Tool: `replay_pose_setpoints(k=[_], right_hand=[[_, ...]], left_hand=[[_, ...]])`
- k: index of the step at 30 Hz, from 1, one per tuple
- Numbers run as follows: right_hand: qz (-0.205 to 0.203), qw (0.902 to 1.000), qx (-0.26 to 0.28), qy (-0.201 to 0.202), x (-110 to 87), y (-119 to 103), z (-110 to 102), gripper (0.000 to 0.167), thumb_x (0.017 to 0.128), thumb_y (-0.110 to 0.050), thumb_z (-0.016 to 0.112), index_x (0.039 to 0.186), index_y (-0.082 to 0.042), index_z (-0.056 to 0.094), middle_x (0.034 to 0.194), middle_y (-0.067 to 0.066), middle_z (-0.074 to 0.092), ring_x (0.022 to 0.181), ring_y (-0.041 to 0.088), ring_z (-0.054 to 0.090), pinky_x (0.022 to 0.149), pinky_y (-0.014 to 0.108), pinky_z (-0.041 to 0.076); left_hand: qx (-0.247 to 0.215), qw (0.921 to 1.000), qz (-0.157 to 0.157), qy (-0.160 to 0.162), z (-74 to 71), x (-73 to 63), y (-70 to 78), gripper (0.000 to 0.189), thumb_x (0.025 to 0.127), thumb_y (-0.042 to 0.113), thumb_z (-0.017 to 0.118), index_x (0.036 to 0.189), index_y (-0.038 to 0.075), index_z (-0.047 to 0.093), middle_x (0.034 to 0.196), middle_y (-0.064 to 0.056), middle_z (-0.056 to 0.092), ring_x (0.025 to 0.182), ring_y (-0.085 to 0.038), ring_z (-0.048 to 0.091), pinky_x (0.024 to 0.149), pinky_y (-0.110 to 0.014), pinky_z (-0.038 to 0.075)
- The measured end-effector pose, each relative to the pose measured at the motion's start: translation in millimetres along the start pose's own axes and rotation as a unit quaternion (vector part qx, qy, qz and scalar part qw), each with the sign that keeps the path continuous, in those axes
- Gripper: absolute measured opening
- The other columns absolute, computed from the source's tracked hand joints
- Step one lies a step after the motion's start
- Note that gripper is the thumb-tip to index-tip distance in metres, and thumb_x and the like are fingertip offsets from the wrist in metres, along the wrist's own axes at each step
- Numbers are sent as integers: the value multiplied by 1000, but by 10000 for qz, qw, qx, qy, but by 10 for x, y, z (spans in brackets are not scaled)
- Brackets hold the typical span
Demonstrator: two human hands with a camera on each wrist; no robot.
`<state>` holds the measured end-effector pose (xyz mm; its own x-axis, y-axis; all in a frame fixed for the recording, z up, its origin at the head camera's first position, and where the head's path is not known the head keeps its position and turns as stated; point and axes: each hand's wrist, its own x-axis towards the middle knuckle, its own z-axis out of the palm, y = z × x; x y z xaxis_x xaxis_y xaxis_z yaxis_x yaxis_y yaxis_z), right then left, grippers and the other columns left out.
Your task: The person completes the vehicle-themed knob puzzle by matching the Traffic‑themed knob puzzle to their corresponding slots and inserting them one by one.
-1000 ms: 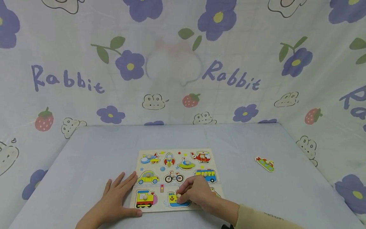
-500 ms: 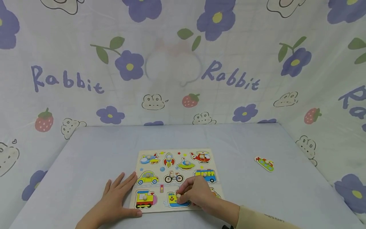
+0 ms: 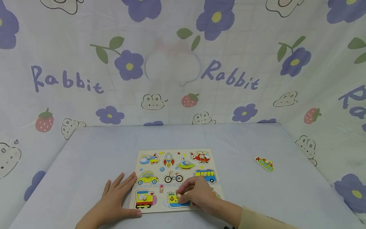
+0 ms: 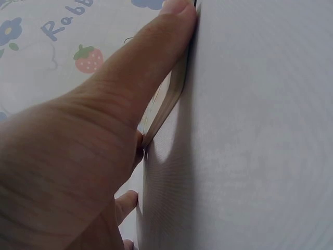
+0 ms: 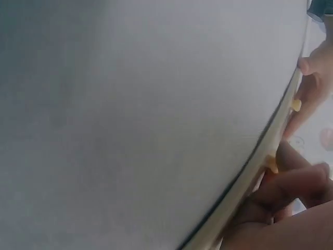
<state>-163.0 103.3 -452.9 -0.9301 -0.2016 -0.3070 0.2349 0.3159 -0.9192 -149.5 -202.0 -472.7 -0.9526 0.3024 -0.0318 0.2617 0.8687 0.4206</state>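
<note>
A wooden knob puzzle board (image 3: 160, 208) lies flat on the table, filled with vehicle pieces. At its front edge, my right hand (image 3: 198, 192) pinches the small round knob of the boat piece (image 3: 172, 203), which sits in its recess. That hand covers the boat's right part and most of the piece beside it. My left hand (image 3: 114, 198) lies spread against the board's left side, thumb along the front corner; the left wrist view shows the thumb (image 4: 151, 57) against the board's edge. Off to the right, a green and red submarine piece (image 3: 265, 164) lies on the table.
Other knobbed pieces on the board include a train (image 3: 145, 200), a yellow car (image 3: 147, 178), a bicycle (image 3: 173, 178) and a blue bus (image 3: 210, 176). A pale cloth covers the table (image 3: 243, 197). Behind it hangs a rabbit-print curtain (image 3: 171, 111).
Both hands stay almost where they were. The right thumb has shifted slightly to the right at the boat's knob, and the boat piece has not moved.
</note>
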Motion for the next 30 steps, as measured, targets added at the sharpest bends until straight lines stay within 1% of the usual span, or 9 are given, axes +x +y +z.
replay_pose_setpoints(k=[3, 6, 10, 14, 17, 19, 21, 23, 30], right_hand=[[-99, 9996, 253, -122, -33, -19, -123, 23, 70, -6, 88, 90, -7, 76, 92, 4, 72, 45, 11, 45, 42, 18, 39], [-209, 9990, 379, 134, -83, -104, -411, 25, 73, -8, 86, 96, -4, 76, 99, 8, 72, 48, 14, 48, 46, 22, 42], [-250, 9949, 232, 949, -101, -104, -1102, 32, 78, -14, 84, 105, -1, 74, 97, 8, 72, 58, 18, 53, 52, 26, 47], [-243, 9868, -2, 1600, -122, 130, -1954, 42, 82, -23, 83, 114, 1, 70, 91, 1, 73, 64, 15, 57, 57, 28, 53], [-247, 9831, 281, 1793, -164, 319, -2468, 33, 83, -22, 81, 111, -4, 74, 86, -4, 73, 63, 12, 57, 58, 28, 54], [-258, 9814, 503, 1833, -160, 424, -2694, 26, 84, -20, 81, 106, -9, 76, 86, -5, 73, 63, 11, 57, 59, 27, 54], [-297, 9807, 591, 1842, -127, 513, -2829, 22, 84, -18, 81, 104, -10, 77, 87, -6, 74, 65, 10, 57, 59, 26, 53], [-298, 9809, 425, 1874, -70, 589, -2893, 23, 84, -17, 81, 104, -9, 76, 89, -7, 74, 66, 10, 58, 60, 25, 53], [183, 9791, 63, 2025, 98, 759, -2863, 28, 83, -14, 80, 107, -1, 73, 85, -9, 70, 65, 11, 58, 56, 26, 51]], left_hand=[[-6, 10000, -13, -27, -15, -19, 1, 123, 55, 81, 73, 153, 15, 38, 158, -1, 30, 145, -41, 10, 106, -72, -3], [-9, 10000, -30, -38, -16, -30, 10, 123, 55, 82, 72, 153, 16, 38, 159, 0, 30, 145, -40, 9, 107, -72, -3], [-32, 10000, 17, -7, 31, -14, 14, 124, 54, 84, 71, 153, 16, 39, 158, 2, 30, 146, -38, 10, 107, -71, -3], [-37, 10000, 54, -27, 52, 19, 47, 124, 54, 84, 70, 153, 18, 38, 159, 4, 28, 147, -36, 9, 108, -70, -3], [-50, 9999, 116, -14, 24, 31, 70, 123, 55, 84, 70, 153, 18, 38, 159, 4, 28, 147, -36, 9, 108, -69, -2], [-54, 9999, 144, 7, 3, 30, 69, 122, 55, 84, 70, 153, 17, 38, 159, 4, 28, 147, -36, 9, 109, -69, -2], [-33, 9999, 133, 9, -8, 28, 59, 122, 56, 84, 70, 153, 18, 37, 159, 4, 28, 147, -36, 9, 109, -69, -2], [-25, 9999, 105, 6, -16, 22, 44, 122, 56, 83, 71, 154, 19, 37, 159, 5, 28, 147, -35, 9, 109, -68, -2], [-70, 9999, -78, -86, -18, -14, -12, 123, 54, 82, 73, 153, 18, 37, 159, 4, 28, 147, -36, 8, 109, -68, -3]])
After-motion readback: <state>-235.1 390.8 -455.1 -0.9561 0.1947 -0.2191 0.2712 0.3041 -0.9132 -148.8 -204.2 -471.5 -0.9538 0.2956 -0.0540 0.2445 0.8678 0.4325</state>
